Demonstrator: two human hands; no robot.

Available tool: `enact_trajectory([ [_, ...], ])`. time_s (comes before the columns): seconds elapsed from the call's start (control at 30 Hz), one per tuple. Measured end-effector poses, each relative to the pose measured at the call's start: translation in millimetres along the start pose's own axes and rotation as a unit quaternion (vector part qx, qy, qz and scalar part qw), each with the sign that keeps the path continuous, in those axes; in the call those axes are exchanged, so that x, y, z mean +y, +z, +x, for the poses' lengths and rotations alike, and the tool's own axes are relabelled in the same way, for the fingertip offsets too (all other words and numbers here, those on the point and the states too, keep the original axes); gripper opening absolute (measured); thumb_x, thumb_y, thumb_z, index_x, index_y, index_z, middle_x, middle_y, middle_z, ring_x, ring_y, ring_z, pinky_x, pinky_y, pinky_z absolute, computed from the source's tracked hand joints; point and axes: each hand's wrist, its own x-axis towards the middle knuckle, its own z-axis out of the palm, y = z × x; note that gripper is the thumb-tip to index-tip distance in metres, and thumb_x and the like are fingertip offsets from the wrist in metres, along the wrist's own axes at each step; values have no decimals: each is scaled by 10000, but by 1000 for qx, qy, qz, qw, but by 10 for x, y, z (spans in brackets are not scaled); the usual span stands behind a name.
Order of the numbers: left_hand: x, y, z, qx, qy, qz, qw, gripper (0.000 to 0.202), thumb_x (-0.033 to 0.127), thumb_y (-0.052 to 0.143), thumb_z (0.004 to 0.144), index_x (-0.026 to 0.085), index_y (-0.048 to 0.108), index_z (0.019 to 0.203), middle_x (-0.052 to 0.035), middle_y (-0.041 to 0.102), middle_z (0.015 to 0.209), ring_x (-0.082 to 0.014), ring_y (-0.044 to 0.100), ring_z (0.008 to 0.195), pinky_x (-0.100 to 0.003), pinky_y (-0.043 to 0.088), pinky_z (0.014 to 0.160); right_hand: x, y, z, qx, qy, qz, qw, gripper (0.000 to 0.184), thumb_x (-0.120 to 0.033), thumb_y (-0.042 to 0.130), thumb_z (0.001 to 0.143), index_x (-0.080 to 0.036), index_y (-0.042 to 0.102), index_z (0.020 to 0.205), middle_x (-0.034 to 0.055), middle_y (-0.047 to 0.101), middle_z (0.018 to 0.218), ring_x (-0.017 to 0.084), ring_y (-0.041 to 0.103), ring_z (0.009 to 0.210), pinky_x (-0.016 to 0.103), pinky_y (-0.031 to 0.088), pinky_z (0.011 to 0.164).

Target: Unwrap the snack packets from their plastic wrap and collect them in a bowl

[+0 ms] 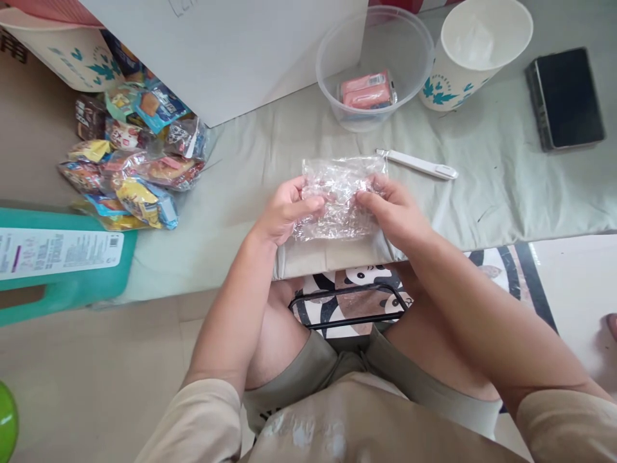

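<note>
Left hand (284,212) and right hand (393,209) pinch clear bag (340,196); white tool (417,164) just beyond.

teal jug (62,257) cut off, label print unreadable

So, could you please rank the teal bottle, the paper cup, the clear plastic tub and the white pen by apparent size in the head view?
1. teal bottle, nearer the camera
2. clear plastic tub and paper cup, alike
3. white pen

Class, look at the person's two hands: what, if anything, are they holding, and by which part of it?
A crumpled clear plastic bag. The left hand pinches its left edge and the right hand its right edge, thumbs on top.
</note>
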Motion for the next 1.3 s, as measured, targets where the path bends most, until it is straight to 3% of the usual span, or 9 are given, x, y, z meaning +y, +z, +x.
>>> enact_trajectory([
  [0.23,5,62,18,-3,24,84,996,203,312,785,703,170,640,724,18,630,622,-86,557,551,-218,420,512,2,-43,-1,-24,-13,51,998,259,-406,768,855,-277,546,889,-108,497,544,85,448,418,240,401,401],
  [0.43,-31,77,16,21,39,44,998,241,341,777,760,219,682,945,80,544,501,-91,503,417,-218,405,406,17,-67,-6,-54,-6,81,995,338,-487,775,850,-281,598,1052,-122,477,495,104,397,372,254,340,356],
  [0.6,8,84,-2,2,71,-30,997,207,289,817,713,237,691,869,68,590,615,-81,552,490,-210,462,457,29,-79,10,-11,-86,120,989,147,-326,772,789,-239,673,853,-56,577,645,89,469,542,248,355,513],
  [0.7,16,62,10,28,94,-26,995,117,289,765,735,207,681,744,39,596,641,-62,491,479,-200,402,441,35,-123,-3,-44,-85,120,988,48,-256,682,747,-226,708,774,-29,592,656,108,470,569,269,342,546],
  [0.9,-45,-15,1,36,127,52,990,238,434,721,790,198,693,780,-30,637,768,-119,537,623,-254,443,547,-9,-163,-17,-64,-67,-8,996,339,-490,606,869,-215,671,682,42,646,727,170,557,691,322,426,632],
  [0.97,-71,-12,-15,40,129,106,985,219,309,796,695,216,694,865,-8,632,831,-94,498,604,-242,420,544,-24,-128,-10,-33,-37,-31,998,258,-451,757,781,-233,623,750,-6,594,695,130,492,599,296,376,563],
  [1.13,-106,33,3,39,124,123,984,372,222,765,656,241,642,1006,-12,633,1024,-73,525,602,-241,463,558,-11,-35,14,-28,35,101,994,528,-331,886,567,-274,558,976,-69,562,695,121,505,583,284,391,567],
  [1.2,-121,47,36,75,159,135,975,411,230,764,663,253,628,1050,-28,636,1120,-100,605,722,-239,510,632,-6,-14,9,-31,49,83,995,370,-352,837,617,-245,548,822,-59,526,643,111,466,577,279,359,569],
  [1.3,-152,97,67,223,253,198,920,341,269,757,747,257,614,1056,-48,633,1187,-171,656,1029,-287,556,881,-22,21,-20,39,-13,-5,999,219,-311,726,703,-237,520,703,-32,547,667,116,437,612,293,345,600],
])
